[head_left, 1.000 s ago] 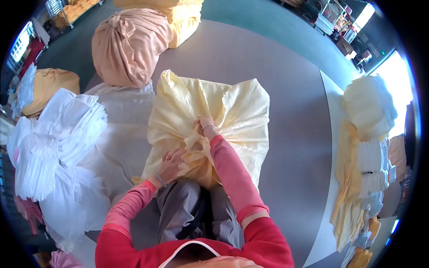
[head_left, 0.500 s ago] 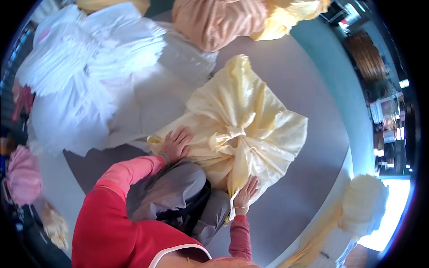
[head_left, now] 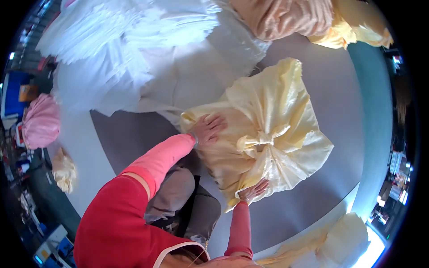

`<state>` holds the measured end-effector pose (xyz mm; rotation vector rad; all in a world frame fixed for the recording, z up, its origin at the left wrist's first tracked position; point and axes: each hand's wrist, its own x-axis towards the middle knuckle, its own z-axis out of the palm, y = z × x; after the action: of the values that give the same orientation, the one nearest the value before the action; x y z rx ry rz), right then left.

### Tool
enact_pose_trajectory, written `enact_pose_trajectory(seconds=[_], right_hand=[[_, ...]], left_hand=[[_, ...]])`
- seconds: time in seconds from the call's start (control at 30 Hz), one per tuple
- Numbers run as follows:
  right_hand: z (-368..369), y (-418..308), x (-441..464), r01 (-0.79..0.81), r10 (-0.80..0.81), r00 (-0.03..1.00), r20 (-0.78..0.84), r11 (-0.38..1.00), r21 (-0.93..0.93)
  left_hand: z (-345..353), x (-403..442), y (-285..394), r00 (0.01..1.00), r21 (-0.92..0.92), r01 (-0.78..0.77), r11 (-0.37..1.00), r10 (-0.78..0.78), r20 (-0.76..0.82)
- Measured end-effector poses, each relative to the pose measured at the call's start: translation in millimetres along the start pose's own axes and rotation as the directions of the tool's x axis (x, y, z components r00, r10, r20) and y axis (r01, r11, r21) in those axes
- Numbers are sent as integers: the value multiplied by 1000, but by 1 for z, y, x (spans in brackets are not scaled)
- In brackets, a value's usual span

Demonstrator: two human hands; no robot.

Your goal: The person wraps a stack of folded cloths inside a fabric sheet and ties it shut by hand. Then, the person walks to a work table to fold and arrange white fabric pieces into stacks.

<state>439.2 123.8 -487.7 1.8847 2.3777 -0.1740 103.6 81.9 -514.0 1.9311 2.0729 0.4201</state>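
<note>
Nearest, I see the person's legs (head_left: 172,194) at the gray table (head_left: 321,85), knees just beside a cream bundle (head_left: 292,105). It lies on the table in front of them, squarish, w/ its corners splayed & the cloth tied in a knot (head_left: 264,139) near the middle.

R hand (head_left: 254,191) is open, laid on the bundle's near edge by a corner, fingers pointing away from the body; can't tell if the thumb pinches any cloth. L hand (head_left: 208,129) is open too, palm down on the L side, fingers spread, beside a folded corner. So 2 hands on 1 bundle, w/ the knot btwn & beyond them, touched by neither.

Low on the R, a cream stack (head_left: 346,239) sits at the table's rim. Over on the L, a pale cloth (head_left: 64,169) & a pink bundle (head_left: 41,120) lie past the table edge.

Farther up, a white sheet (head_left: 190,71) reaches the bundle's L side, w/ piled white cloths (head_left: 134,24) on it. At the far side: a tan sack (head_left: 286,18), w/ a yellow sack (head_left: 344,33) right beside it, then teal floor (head_left: 375,107).
</note>
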Motion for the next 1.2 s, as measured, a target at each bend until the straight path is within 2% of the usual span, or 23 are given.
enact_pose_trajectory(seconds=[0.1, 0.17, 0.2, 0.23, 0.27, 0.3, 0.33, 0.37, 0.4, 0.43, 0.47, 0.53, 0.57, 0.67, 0.77, 0.83, 0.9, 0.97, 1.0, 1.03, 1.07, 1.17, 1.2], right_hand=[[14, 6, 1, -29, 31, 999, 10, 982, -185], [15, 10, 4, 75, 69, 971, 228, 819, -568], [8, 7, 1, 162, 112, 942, 317, 674, -721], [-24, -11, 2, 241, 46, 927, 372, 687, -686], [-40, -27, 13, 285, 149, 808, 570, 748, -600], [-54, -39, 29, 306, 231, 633, 739, 802, -513], [-63, -56, 31, 283, 203, 600, 774, 851, -443], [-70, -71, 34, 253, 175, 566, 806, 893, -371], [-74, -71, 22, 212, 66, 695, 716, 933, -292], [-79, -81, 17, 181, -32, 804, 594, 964, -193], [-89, -104, 8, 225, -139, 811, 568, 971, -85], [-110, -147, -18, 315, -336, 800, 497, 940, 129], [-96, -164, -21, 397, -395, 742, 542, 910, 118], [-91, -226, -67, 77, -492, 622, 609, 813, 577], [-107, -280, -123, 87, -626, 429, 651, 747, 660], [-105, -300, -159, 174, -668, 310, 677, 739, 650], [-110, -312, -187, 225, -668, 252, 700, 745, 628], [-122, -328, -212, 262, -676, 230, 700, 736, 624], [-128, -335, -226, 271, -683, 232, 693, 729, 628], [-133, -342, -239, 281, -687, 232, 689, 725, 628], [-134, -346, -249, 315, -665, 189, 722, 738, 597], [-122, -355, -269, 485, -533, 89, 842, 761, 431], [-105, -362, -270, 579, -464, 81, 882, 742, 337]], left_hand=[[2, -3, -2, 999, -24, 3, 1000, -4, -39], [-13, -6, 1, 1000, -30, 11, 999, -10, 11], [-24, -10, 4, 999, -37, 26, 999, -24, 38], [-22, -11, 6, 986, -22, 75, 997, -71, 153], [-27, -16, 7, 958, -2, 124, 992, -119, 262], [-47, -32, 17, 938, -11, 225, 974, -214, 273], [-67, -50, 26, 909, -14, 324, 946, -307, 280], [-82, -72, 28, 837, -161, 485, 860, -402, 370], [-93, -98, 30, 756, -295, 622, 725, -460, 465], [-106, -130, 33, 729, -381, 680, 626, -522, 443], [-118, -171, 36, 697, -469, 715, 519, -577, 425], [-123, -253, 32, 612, -422, 791, 443, -575, 543], [-159, -295, 40, 519, -403, 851, 336, -648, 557], [-156, -428, 53, 242, -255, 960, 114, -796, 555], [-162, -542, 90, -15, -269, 952, -143, -903, 429], [-158, -615, 122, 154, -166, 983, 83, -865, 477], [-149, -664, 157, 51, -128, 992, -12, -876, 479], [-149, -697, 190, 88, -119, 992, 35, -876, 473], [-158, -703, 203, -46, -371, 895, -248, -878, 476], [-179, -706, 221, -166, -577, 657, -485, -840, 518], [-199, -707, 235, -254, -698, 316, -643, -766, 590], [-206, -719, 252, -279, -877, 274, -393, -906, 319], [-200, -728, 254, -249, -844, 341, -414, -905, 344]])
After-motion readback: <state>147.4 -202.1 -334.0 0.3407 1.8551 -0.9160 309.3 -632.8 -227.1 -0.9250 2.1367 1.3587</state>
